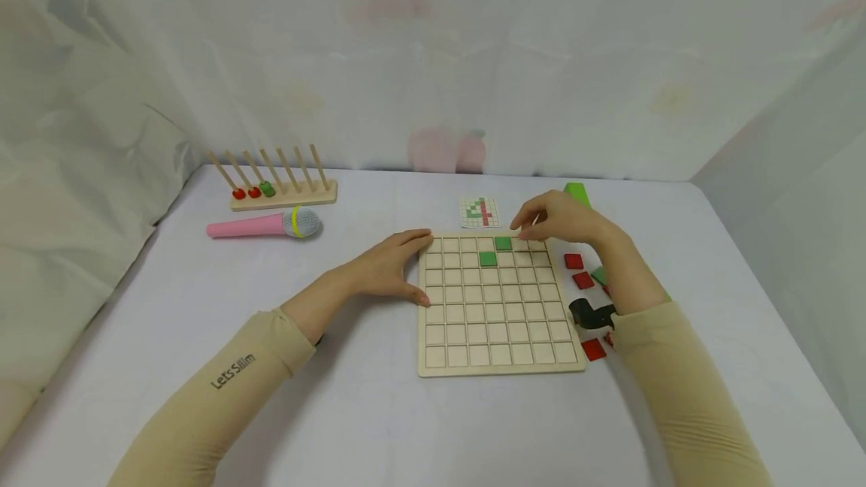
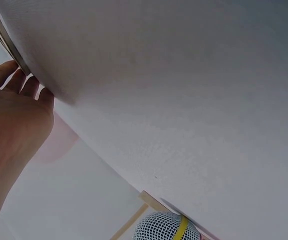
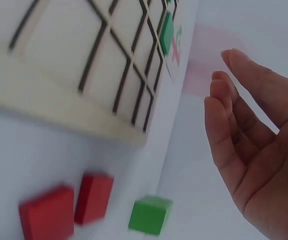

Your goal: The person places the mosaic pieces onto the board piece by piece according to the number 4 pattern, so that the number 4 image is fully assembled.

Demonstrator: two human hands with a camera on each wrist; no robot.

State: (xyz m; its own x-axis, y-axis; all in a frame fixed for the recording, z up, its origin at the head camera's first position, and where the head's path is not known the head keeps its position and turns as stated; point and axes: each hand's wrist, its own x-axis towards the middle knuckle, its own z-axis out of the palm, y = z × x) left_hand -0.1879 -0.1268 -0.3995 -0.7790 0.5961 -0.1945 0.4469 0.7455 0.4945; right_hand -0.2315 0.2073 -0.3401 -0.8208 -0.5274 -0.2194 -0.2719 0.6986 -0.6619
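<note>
A wooden grid board [image 1: 501, 373] lies flat on the table, with two green square tiles in its cells, one [image 1: 503, 243] in the top row and one [image 1: 488, 258] in the second. My left hand [image 1: 389, 265] rests against the board's left edge, thumb and fingers spread apart along it. Over the board's top right corner hovers my right hand [image 1: 558, 216]. In the right wrist view its fingers [image 3: 219, 125] are loosely bent, with nothing between them. Behind the board lies a small pattern card [image 1: 471, 205] with green and red squares on a grid.
Right of the board lie several red tiles [image 1: 583, 280], a green tile [image 1: 598, 275] and a black pipe-shaped object [image 1: 590, 314], partly under my right arm. A green block [image 1: 576, 192] stands behind my right hand. Far left are a pink microphone [image 1: 246, 227] and a wooden peg stand [image 1: 284, 200].
</note>
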